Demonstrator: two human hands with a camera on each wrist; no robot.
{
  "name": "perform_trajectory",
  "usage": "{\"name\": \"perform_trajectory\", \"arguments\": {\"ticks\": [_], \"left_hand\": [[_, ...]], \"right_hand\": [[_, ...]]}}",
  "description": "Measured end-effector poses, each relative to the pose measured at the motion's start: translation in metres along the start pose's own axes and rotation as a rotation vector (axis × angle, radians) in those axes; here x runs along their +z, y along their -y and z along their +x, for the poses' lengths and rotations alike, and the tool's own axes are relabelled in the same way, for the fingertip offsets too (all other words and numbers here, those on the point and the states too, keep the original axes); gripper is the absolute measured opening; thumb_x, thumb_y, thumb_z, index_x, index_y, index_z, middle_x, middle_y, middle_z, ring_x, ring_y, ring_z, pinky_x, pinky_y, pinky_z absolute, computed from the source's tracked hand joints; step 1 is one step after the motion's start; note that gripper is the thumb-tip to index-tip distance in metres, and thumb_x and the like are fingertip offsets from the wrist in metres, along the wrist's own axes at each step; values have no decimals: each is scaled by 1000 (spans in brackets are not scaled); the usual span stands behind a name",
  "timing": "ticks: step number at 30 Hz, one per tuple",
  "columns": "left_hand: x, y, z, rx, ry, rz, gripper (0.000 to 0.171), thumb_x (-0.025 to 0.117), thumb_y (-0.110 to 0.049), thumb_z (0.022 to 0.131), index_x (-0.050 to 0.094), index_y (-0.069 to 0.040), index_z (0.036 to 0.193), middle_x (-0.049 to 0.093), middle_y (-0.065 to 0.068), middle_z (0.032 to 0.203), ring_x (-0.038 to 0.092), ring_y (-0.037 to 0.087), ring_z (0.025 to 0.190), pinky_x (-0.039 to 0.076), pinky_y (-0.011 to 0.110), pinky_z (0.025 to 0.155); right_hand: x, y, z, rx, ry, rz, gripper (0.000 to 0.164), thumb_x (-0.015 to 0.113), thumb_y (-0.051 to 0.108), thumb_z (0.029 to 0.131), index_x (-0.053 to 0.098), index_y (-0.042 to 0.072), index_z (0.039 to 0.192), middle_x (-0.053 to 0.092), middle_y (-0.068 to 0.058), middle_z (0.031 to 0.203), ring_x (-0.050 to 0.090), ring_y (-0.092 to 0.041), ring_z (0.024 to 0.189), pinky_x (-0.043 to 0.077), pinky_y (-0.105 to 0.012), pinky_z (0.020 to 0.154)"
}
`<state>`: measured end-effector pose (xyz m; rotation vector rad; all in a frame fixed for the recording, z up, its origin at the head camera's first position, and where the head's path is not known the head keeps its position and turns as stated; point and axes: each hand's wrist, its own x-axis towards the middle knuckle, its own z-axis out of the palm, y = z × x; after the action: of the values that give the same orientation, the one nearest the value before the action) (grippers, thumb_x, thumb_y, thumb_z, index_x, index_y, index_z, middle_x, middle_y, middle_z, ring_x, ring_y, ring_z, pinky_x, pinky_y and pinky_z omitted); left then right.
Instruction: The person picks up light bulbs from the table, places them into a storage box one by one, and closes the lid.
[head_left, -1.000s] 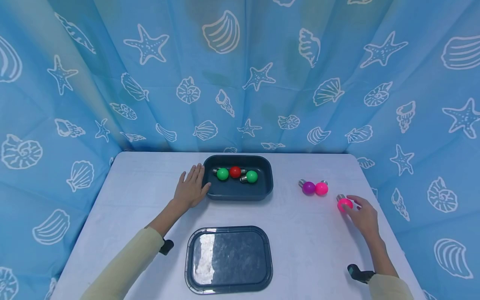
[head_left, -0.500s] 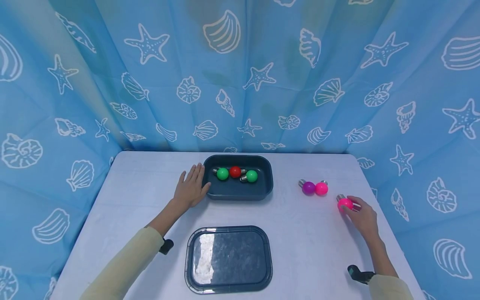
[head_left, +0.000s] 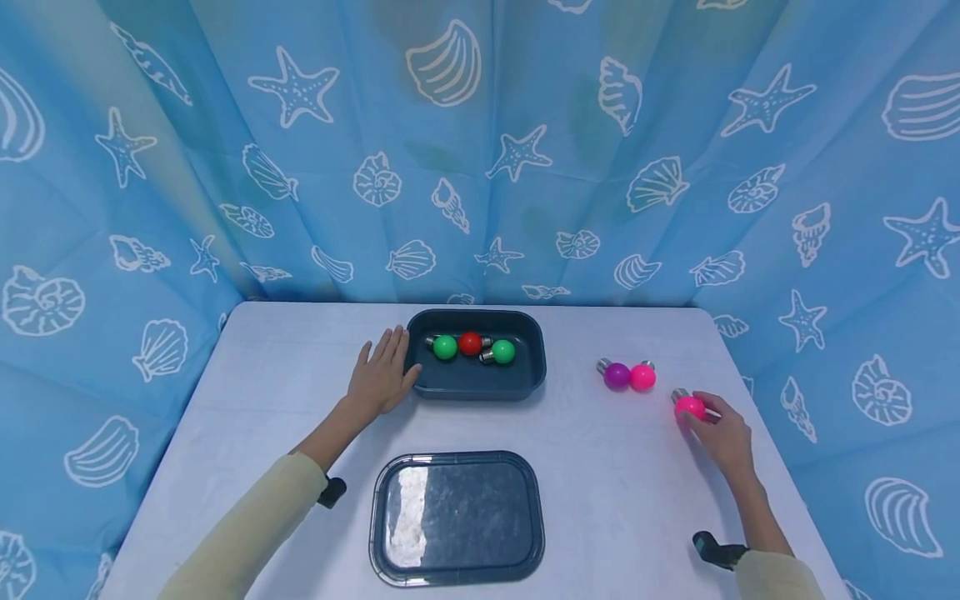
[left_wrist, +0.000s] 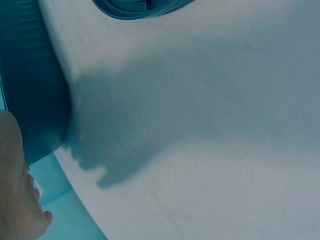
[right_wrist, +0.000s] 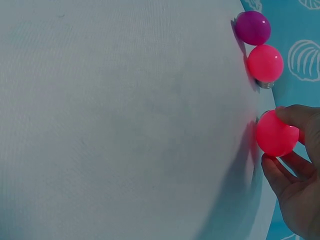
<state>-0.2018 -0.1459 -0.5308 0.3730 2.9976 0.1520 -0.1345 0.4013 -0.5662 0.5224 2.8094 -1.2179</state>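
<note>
At the right of the table my right hand [head_left: 726,433] pinches a pink light bulb [head_left: 688,407] between thumb and fingers. The right wrist view shows that pink bulb [right_wrist: 276,134] with fingertips on both sides of its globe. Just beyond it, a purple bulb [head_left: 617,377] and a second pink bulb [head_left: 642,377] lie side by side. My left hand [head_left: 381,377] rests with straight fingers against the left side of a dark rectangular container [head_left: 480,386]. Inside the container lie two green bulbs [head_left: 445,347] and a red bulb [head_left: 470,343].
A dark, glossy rectangular lid [head_left: 457,521] lies flat on the white-covered table [head_left: 600,500], nearer than the container. Blue curtains [head_left: 480,167] printed with shells and starfish hang behind and on both sides of the table.
My right hand and the pink bulb it holds have shifted very slightly left. My left hand, the container and the other bulbs stay in place.
</note>
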Motion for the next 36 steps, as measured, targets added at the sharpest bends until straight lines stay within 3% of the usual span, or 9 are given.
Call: {"name": "perform_trajectory", "arguments": {"ticks": [8, 21, 29, 33, 36], "left_hand": [[0, 0, 0, -2, 3, 7, 74, 32, -48, 107, 10, 2, 159, 9, 17, 165, 7, 32, 151, 9, 53, 120], [0, 0, -1, 11, -11, 20, 73, 32, -47, 107, 12, 2, 158, 12, 18, 165, 10, 32, 151, 11, 53, 119], [1, 1, 1, 10, -8, 20, 74, 30, -49, 107, 11, 2, 158, 11, 17, 165, 9, 32, 151, 10, 52, 120], [0, 2, 0, 14, -11, 15, 74, 30, -48, 107, 11, 2, 158, 10, 17, 165, 10, 32, 151, 10, 53, 120], [-1, 1, 0, 14, -10, 9, 74, 31, -48, 107, 11, 2, 158, 10, 18, 165, 10, 32, 151, 10, 53, 119]], "right_hand": [[-1, 18, -6, -106, -24, 4, 67, 65, 39, 97, 43, 4, 149, 46, -26, 145, 48, -48, 127, 49, -53, 95], [4, 80, -14, -304, 6, 5, 59, 68, 29, 97, 48, 6, 148, 51, -22, 143, 51, -43, 128, 49, -49, 92], [7, 122, -20, -423, 33, 34, 55, 71, 23, 95, 52, 8, 145, 55, -19, 140, 52, -39, 128, 48, -16, 87], [11, 139, -23, -484, 44, 62, 54, 72, 21, 95, 54, 7, 144, 56, -19, 138, 54, -39, 126, 45, -9, 84], [14, 151, -23, -513, 59, 88, 55, 74, 17, 93, 54, 7, 143, 57, -19, 136, 55, -39, 124, 47, -10, 83]]}}
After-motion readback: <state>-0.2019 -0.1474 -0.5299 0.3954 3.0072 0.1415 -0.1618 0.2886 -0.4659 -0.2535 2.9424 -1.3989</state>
